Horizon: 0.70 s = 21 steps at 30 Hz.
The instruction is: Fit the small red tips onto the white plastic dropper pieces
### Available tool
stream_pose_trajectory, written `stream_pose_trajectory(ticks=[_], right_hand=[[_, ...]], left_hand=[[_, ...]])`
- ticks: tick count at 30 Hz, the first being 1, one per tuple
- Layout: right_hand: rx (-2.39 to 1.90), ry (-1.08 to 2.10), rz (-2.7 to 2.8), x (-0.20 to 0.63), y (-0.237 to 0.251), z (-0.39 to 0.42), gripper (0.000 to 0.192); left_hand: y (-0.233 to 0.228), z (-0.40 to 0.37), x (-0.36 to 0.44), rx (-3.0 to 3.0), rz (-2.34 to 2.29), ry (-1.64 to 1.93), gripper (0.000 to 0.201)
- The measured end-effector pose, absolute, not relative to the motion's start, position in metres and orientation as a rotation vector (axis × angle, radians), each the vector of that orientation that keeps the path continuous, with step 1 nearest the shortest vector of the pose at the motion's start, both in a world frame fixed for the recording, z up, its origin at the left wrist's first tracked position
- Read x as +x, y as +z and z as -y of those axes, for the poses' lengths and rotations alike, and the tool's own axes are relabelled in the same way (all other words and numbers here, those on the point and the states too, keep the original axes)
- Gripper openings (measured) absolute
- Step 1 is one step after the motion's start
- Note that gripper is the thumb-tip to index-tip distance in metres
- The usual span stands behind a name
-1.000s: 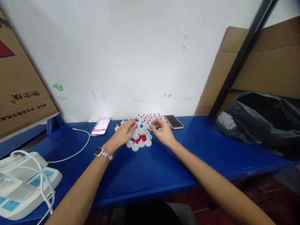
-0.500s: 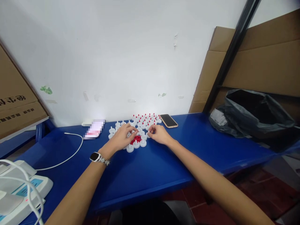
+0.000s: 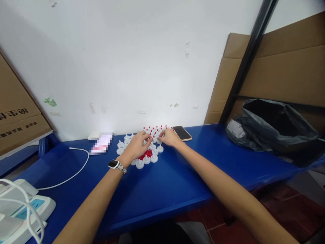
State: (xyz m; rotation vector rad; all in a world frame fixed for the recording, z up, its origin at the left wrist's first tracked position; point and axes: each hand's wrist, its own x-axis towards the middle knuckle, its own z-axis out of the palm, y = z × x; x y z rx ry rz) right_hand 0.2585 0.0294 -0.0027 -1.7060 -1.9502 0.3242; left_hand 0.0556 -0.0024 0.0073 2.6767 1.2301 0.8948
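Observation:
White round caps with pointed nozzles (image 3: 139, 164) stand in a cluster at the back of the blue table, around a heap of small red tips (image 3: 146, 155). Behind them are several white caps bearing red tips (image 3: 156, 130). My left hand (image 3: 138, 145), with a watch on its wrist, reaches over the cluster, its fingers curled towards the thumb; what they hold, if anything, is hidden. My right hand (image 3: 169, 137) pinches at the right side of the cluster, close above a white cap. Just in front of it a single white cap (image 3: 160, 148) stands upright.
A phone (image 3: 182, 133) lies right of the caps by the wall. Left are a blurred pink-white item (image 3: 103, 143), a white cable (image 3: 78, 169) and a white device (image 3: 38, 206). A dark plastic bag (image 3: 274, 125) sits at the right, near cardboard (image 3: 291, 67).
My right hand has moved slightly back, away from the near white cap, which now shows in full. My left hand has shifted a little to the right. The camera view has tilted slightly.

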Motion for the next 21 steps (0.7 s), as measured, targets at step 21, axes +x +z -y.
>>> stream_pose_trajectory(ticks=[21], right_hand=[[-1.048, 0.456, 1.828, 0.224, -0.006, 0.041, 0.009]], left_hand=[[0.005, 0.028, 0.047, 2.920, -1.186, 0.878, 0.029]])
